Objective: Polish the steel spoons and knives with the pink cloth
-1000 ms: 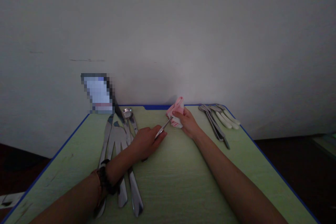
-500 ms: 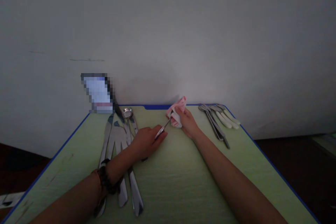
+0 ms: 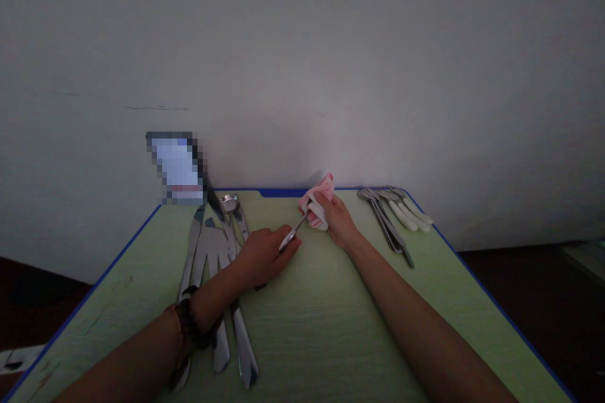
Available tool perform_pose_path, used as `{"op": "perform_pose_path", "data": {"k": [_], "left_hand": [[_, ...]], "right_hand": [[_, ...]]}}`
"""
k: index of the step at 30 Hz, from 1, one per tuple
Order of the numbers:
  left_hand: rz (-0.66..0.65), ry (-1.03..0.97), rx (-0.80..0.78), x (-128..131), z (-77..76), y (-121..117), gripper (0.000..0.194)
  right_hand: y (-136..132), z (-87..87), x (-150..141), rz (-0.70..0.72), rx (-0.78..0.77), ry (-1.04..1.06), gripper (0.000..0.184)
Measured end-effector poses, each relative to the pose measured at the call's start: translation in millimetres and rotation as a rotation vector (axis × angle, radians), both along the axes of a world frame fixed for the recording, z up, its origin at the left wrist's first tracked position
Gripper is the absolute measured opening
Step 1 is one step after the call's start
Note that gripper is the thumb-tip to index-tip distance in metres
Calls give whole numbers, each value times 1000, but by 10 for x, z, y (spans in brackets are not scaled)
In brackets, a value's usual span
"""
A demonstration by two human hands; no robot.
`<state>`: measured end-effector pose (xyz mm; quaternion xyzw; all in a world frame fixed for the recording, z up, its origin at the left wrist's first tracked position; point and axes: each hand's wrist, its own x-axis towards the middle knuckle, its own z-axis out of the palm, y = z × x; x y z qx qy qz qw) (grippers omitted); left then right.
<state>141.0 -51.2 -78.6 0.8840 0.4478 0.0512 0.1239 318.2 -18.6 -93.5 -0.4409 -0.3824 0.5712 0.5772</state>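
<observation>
My left hand [image 3: 265, 256] is closed around the handle of a shiny metal piece of cutlery [image 3: 292, 236], which points up and to the right. Its far end is wrapped in a pink and white cloth [image 3: 321, 198], so I cannot see whether it is a spoon or a fork. My right hand [image 3: 338, 220] pinches the cloth around that end. Beneath and beside my left forearm lie several large metal knives [image 3: 248, 352] and other cutlery, partly covered by the arm. A spoon [image 3: 229, 203] shows its bowl at the top of that pile.
Right of my hands, several metal spoons [image 3: 385, 227] lie beside white-handled cutlery [image 3: 404, 214]. A phone with a blurred screen [image 3: 174, 164] leans at the table's back left corner. The green table [image 3: 321, 327] has a blue edge and meets a pale wall [image 3: 302, 63].
</observation>
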Motion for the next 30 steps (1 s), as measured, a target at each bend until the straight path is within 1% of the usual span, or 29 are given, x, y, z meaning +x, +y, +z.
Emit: {"op": "perform_pose_path", "data": {"k": [9, 13, 18, 26, 28, 30], "left_hand": [[5, 33, 1, 1, -4, 2, 30], [10, 39, 8, 5, -4, 9, 30], [8, 30, 5, 6, 2, 5, 29], [14, 20, -4, 6, -8, 9, 30], [16, 23, -7, 10, -7, 12, 30], [20, 29, -6, 12, -7, 14, 29]], "right_hand": [[22, -6, -5, 25, 37, 7, 31], [9, 10, -5, 20, 15, -5, 30], [-8, 30, -10, 21, 29, -14, 29], [6, 13, -5, 14, 21, -18, 31], [9, 3, -4, 7, 21, -24, 28], [10, -8, -1, -12, 16, -31, 22]]}}
